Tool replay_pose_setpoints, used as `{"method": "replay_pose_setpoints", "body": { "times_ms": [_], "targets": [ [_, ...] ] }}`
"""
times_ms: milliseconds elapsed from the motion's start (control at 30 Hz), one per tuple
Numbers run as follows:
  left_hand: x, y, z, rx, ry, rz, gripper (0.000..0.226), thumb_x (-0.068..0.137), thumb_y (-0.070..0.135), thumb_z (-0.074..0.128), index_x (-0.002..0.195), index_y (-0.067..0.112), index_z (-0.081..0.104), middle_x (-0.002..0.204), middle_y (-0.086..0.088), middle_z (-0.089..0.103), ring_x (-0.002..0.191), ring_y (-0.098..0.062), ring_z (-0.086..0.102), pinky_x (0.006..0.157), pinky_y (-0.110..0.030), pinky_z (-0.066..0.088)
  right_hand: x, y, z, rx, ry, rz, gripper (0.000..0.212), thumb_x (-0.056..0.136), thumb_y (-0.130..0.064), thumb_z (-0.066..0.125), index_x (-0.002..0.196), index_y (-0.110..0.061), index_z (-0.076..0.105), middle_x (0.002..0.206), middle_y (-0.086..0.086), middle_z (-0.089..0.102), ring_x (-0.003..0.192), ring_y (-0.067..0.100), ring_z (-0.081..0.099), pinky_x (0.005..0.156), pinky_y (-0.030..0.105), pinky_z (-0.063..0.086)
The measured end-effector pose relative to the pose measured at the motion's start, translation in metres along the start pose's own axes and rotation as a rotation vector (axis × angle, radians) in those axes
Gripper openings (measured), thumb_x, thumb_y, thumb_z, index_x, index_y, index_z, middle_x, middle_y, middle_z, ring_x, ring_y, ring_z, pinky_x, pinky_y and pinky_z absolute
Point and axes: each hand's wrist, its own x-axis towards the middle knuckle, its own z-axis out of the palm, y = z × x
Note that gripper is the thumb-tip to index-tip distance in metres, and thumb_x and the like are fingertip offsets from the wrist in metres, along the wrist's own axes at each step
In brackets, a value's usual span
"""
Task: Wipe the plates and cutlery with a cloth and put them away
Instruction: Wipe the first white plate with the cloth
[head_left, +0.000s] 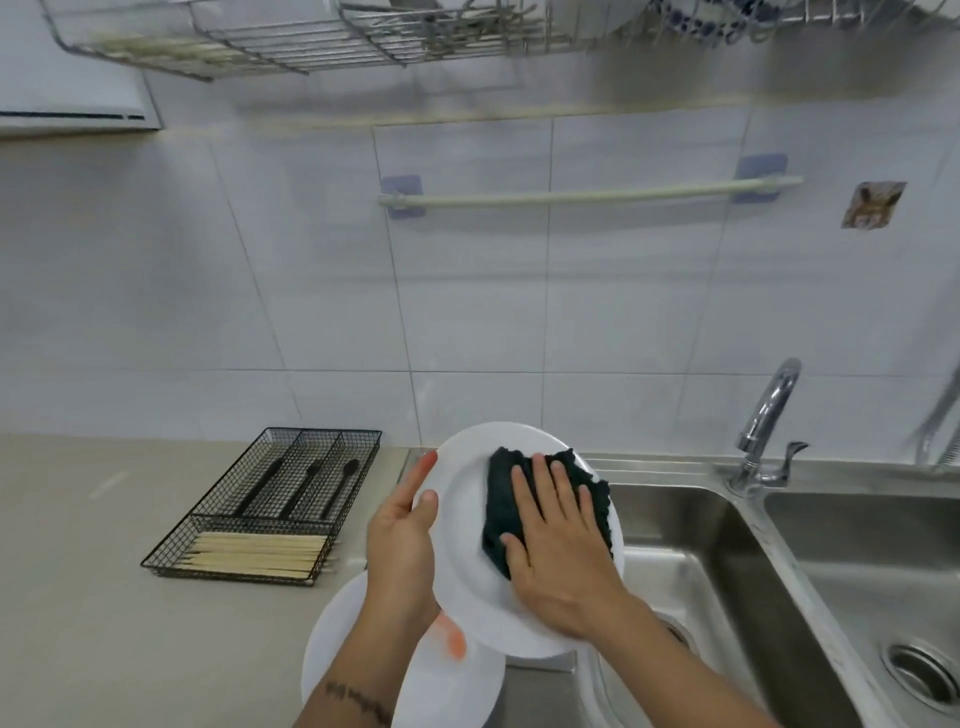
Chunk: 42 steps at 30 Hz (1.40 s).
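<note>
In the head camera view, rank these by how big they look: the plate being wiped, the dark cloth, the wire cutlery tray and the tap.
1. Wire cutlery tray and plate: look alike; the plate is held nearer the camera, so unranked.
2. Dark cloth, partly under the right hand.
3. Tap.

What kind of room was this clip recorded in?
Most likely a home kitchen: a double steel sink with a faucet, a wire dish rack on the tiled wall, and a cutlery tray on the counter.

Single head view; faces forward-down; close over counter (104, 597), sink (701, 545).
</note>
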Motion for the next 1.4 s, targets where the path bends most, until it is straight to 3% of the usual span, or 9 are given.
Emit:
{"method": "replay_pose_setpoints", "body": {
  "times_ms": [233, 467, 533, 700, 833, 967, 1067, 1267, 1400],
  "targets": [
    [0.005, 0.012, -0.04, -0.039, 0.065, -0.047, 0.04, 0.103, 0.005, 0.045, 0.114, 0.032, 0.072, 0.108, -0.002, 0.077, 0.101, -0.025, 0.072, 0.082, -0.042, 0.058, -0.021, -0.059, 0.018, 0.165, -0.236, -0.154, 0.069, 0.102, -0.043, 0.024, 0.152, -0.027, -0.021, 0.155, -0.007, -0.036, 0.142, 0.014, -0.035, 0.12, 0.043, -0.012],
    [0.019, 0.035, -0.11, -0.046, -0.028, -0.094, 0.039, 0.102, 0.001, 0.044, 0.114, 0.026, 0.071, 0.114, -0.008, 0.075, 0.108, -0.032, 0.069, 0.096, -0.05, 0.053, 0.007, -0.106, 0.048, -0.017, 0.013, 0.054, 0.068, 0.093, -0.042, 0.006, 0.154, -0.021, -0.016, 0.157, 0.003, -0.033, 0.145, 0.021, -0.03, 0.121, 0.045, -0.008],
    [0.029, 0.046, -0.138, -0.045, -0.046, -0.079, 0.038, 0.102, 0.002, 0.045, 0.113, 0.027, 0.071, 0.11, -0.005, 0.076, 0.104, -0.029, 0.07, 0.092, -0.048, 0.055, 0.001, -0.135, 0.054, -0.024, 0.033, 0.125, 0.067, 0.098, -0.039, 0.017, 0.155, -0.018, -0.011, 0.16, 0.007, -0.026, 0.146, 0.023, -0.026, 0.119, 0.043, -0.014],
    [0.054, 0.057, -0.192, -0.122, -0.083, -0.108, 0.04, 0.101, 0.001, 0.044, 0.117, 0.027, 0.07, 0.115, -0.01, 0.074, 0.11, -0.035, 0.067, 0.096, -0.051, 0.053, -0.006, -0.218, 0.073, 0.152, -0.113, 0.009, 0.068, 0.103, -0.04, 0.028, 0.154, -0.027, -0.015, 0.16, -0.004, -0.027, 0.145, 0.016, -0.029, 0.119, 0.041, -0.015],
    [0.06, 0.063, -0.221, -0.117, -0.124, -0.168, 0.042, 0.101, -0.001, 0.043, 0.122, 0.025, 0.068, 0.114, -0.013, 0.074, 0.109, -0.036, 0.068, 0.095, -0.052, 0.053, 0.016, -0.239, 0.091, 0.119, -0.022, -0.053, 0.065, 0.1, -0.041, 0.02, 0.154, -0.028, -0.014, 0.16, -0.004, -0.027, 0.144, 0.014, -0.03, 0.121, 0.043, -0.01],
    [0.072, 0.067, -0.267, -0.157, -0.096, -0.156, 0.039, 0.101, 0.004, 0.047, 0.119, 0.03, 0.069, 0.118, -0.009, 0.072, 0.107, -0.034, 0.069, 0.087, -0.048, 0.055, 0.033, -0.253, 0.102, 0.056, 0.127, -0.017, 0.067, 0.097, -0.019, 0.04, 0.157, -0.021, 0.009, 0.164, 0.0, 0.001, 0.151, 0.02, -0.005, 0.121, 0.036, -0.005],
    [0.069, 0.056, -0.307, -0.158, -0.016, -0.178, 0.038, 0.1, 0.005, 0.048, 0.116, 0.032, 0.069, 0.118, -0.008, 0.071, 0.105, -0.035, 0.068, 0.082, -0.047, 0.056, 0.027, -0.261, 0.107, 0.0, 0.068, -0.055, 0.069, 0.091, -0.007, 0.05, 0.154, -0.022, 0.026, 0.161, -0.004, 0.021, 0.149, 0.02, 0.014, 0.117, 0.028, -0.001],
    [0.063, 0.035, -0.399, -0.186, 0.162, -0.198, 0.037, 0.098, 0.007, 0.048, 0.112, 0.032, 0.071, 0.128, -0.01, 0.066, 0.114, -0.041, 0.062, 0.098, -0.064, 0.047, 0.023, -0.276, 0.114, 0.423, 0.144, 0.054, 0.053, 0.096, 0.001, 0.043, 0.145, -0.019, 0.045, 0.144, -0.003, 0.044, 0.13, 0.014, 0.042, 0.114, 0.028, 0.032],
    [0.059, 0.016, -0.429, -0.171, 0.224, -0.219, 0.038, 0.098, 0.008, 0.049, 0.108, 0.034, 0.074, 0.129, -0.01, 0.064, 0.115, -0.041, 0.061, 0.1, -0.064, 0.046, 0.026, -0.291, 0.113, 0.484, 0.148, 0.025, 0.05, 0.095, 0.004, 0.044, 0.141, -0.017, 0.051, 0.135, -0.004, 0.05, 0.117, 0.007, 0.044, 0.098, 0.001, 0.024]
  ]
}}
